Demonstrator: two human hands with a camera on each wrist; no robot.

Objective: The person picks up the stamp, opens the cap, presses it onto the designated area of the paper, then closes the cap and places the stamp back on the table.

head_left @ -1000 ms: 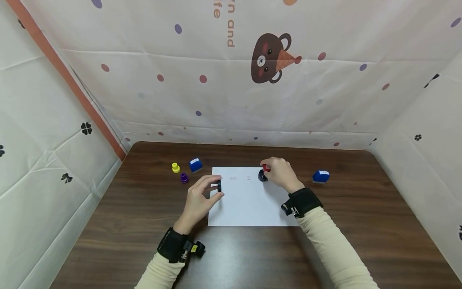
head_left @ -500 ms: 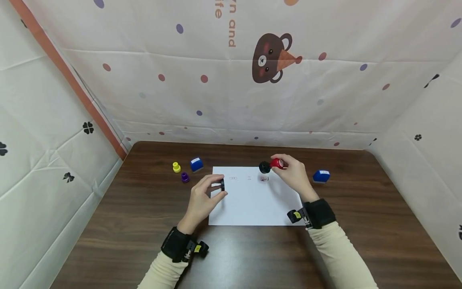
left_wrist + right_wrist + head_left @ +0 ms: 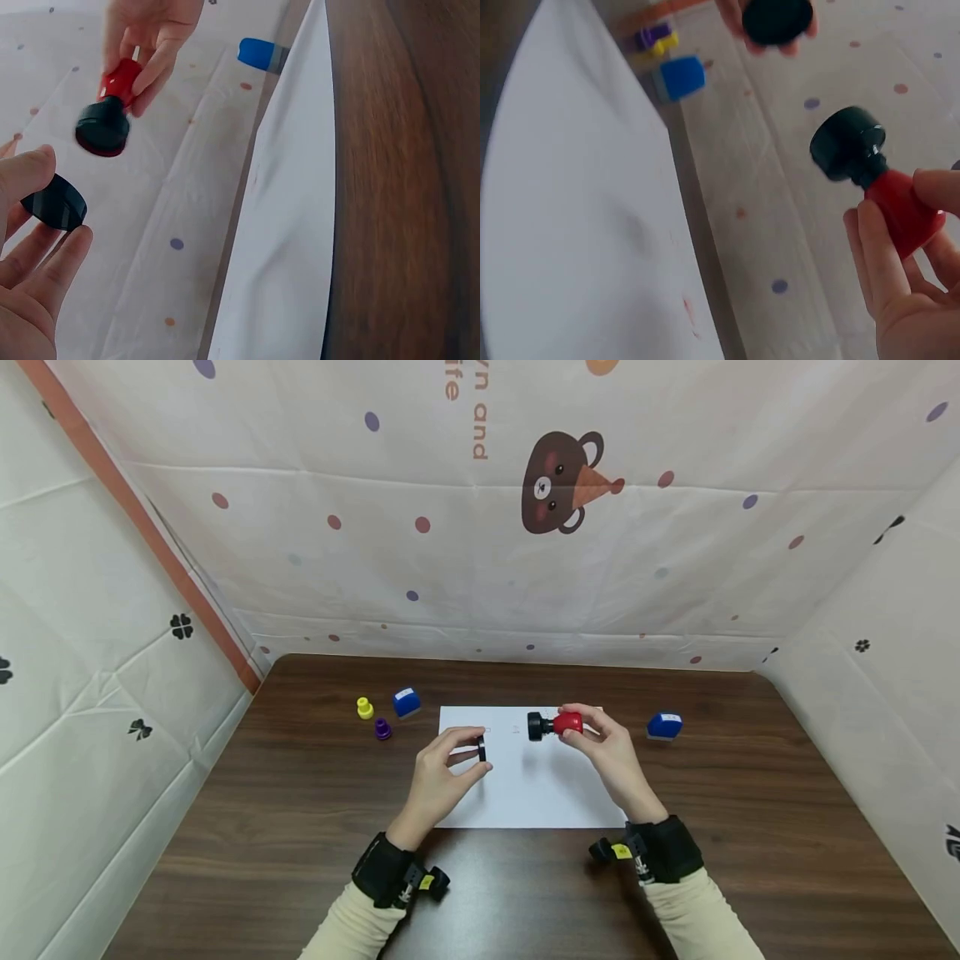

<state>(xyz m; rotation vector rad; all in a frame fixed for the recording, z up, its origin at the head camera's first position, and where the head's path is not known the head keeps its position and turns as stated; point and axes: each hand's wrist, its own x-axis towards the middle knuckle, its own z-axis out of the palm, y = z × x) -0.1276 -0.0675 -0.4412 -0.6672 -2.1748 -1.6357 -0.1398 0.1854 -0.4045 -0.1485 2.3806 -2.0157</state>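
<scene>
My left hand [image 3: 444, 777] pinches a round black cap [image 3: 482, 748] by its edges, between thumb and fingertips, above the left part of the white paper [image 3: 525, 797]. In my right hand [image 3: 617, 768] is a stamp with a red handle [image 3: 568, 722] and a round black head, held by the handle. The stamp lies sideways in the air, its black head pointing left toward the cap. A gap separates the two. In the left wrist view the cap [image 3: 56, 202] shows below the stamp's black head [image 3: 103, 127]. Small faint prints mark the paper near its top edge.
A small yellow stamp [image 3: 365, 708], a purple one [image 3: 382, 729] and a blue block with a white label [image 3: 406, 702] stand left of the paper. Another blue block [image 3: 664, 726] sits to its right. Patterned cloth [image 3: 330, 568] hangs behind the brown table [image 3: 300, 802].
My right hand has lifted the red-handled stamp off the paper, exposing a print, and turned it sideways toward the left. My left hand has moved slightly right with the cap.
</scene>
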